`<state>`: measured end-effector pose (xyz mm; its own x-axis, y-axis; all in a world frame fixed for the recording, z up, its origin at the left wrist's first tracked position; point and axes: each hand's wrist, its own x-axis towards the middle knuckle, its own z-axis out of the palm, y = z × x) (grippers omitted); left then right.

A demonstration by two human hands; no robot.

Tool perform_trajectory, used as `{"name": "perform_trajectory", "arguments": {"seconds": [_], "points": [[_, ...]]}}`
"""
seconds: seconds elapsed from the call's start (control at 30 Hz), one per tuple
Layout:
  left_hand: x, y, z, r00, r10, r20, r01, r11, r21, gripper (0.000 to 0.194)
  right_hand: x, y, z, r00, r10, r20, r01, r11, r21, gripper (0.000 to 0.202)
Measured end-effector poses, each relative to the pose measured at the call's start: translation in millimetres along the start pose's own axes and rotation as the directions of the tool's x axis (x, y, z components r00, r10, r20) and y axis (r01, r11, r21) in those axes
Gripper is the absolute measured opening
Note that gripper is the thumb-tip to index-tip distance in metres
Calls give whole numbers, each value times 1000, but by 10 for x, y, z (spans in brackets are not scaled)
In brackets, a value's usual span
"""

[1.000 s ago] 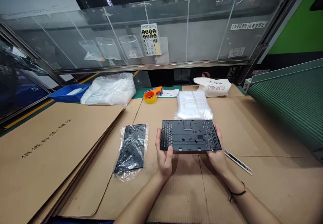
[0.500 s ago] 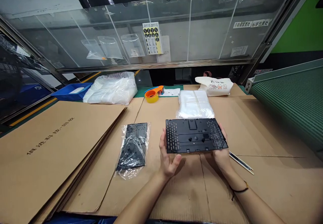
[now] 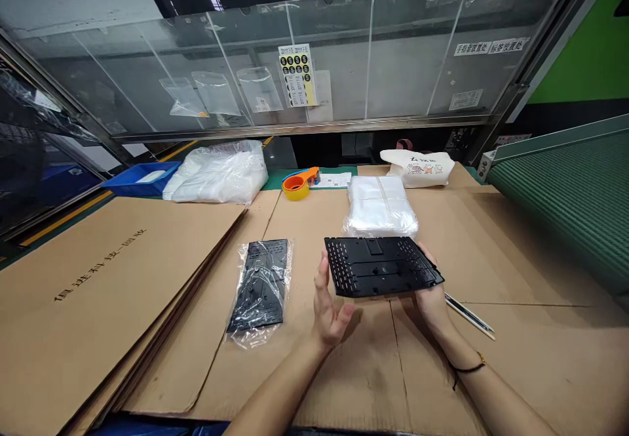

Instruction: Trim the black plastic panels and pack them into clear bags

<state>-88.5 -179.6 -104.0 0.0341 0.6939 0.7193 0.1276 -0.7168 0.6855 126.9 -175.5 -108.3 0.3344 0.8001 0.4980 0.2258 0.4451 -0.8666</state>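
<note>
A flat black plastic panel (image 3: 381, 267) with rows of slots at both ends is held above the cardboard, its far edge lowered. My right hand (image 3: 432, 292) grips its right end, fingers behind and underneath. At the left end, my left hand (image 3: 328, 305) has its fingers spread and upright by the panel's edge, thumb apart; whether they touch it is hard to tell. A second black panel in a clear bag (image 3: 260, 285) lies to the left. Behind the held panel sits a banded stack of clear bags (image 3: 381, 205).
Stacked cardboard sheets (image 3: 113, 272) lie at left. Along the back are a blue tray (image 3: 140, 180), a plastic bundle (image 3: 216, 172), an orange tape dispenser (image 3: 297, 185) and a white pouch (image 3: 417, 168). A pen-like tool (image 3: 469, 317) is near my right wrist; a green ribbed surface (image 3: 565, 193) stands at right.
The black panel has tilted, its far edge dropping lower, and its left end has shifted slightly right. My left fingers now stand a little apart from that end. My right hand keeps its grip.
</note>
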Motion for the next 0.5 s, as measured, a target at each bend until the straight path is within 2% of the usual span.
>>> {"name": "perform_trajectory", "arguments": {"seconds": [0.17, 0.33, 0.4, 0.5], "points": [[20, 35, -17, 991, -124, -42, 125, 992, 13, 66, -15, -20, -11, 997, -62, 56, 66, 994, -84, 54], [75, 4, 12, 945, -280, -168, 262, 957, -121, 65, -26, -115, -37, 977, -186, 103, 206, 949, -239, 54], [83, -53, 9, 916, -345, -206, 311, 933, -182, 61, 2, -189, -75, 946, -274, 171, 314, 905, -287, 43], [91, -135, -37, 890, -407, -207, 367, 907, -208, 58, 97, -286, -176, 895, -316, 314, 388, 899, -202, 26]]}}
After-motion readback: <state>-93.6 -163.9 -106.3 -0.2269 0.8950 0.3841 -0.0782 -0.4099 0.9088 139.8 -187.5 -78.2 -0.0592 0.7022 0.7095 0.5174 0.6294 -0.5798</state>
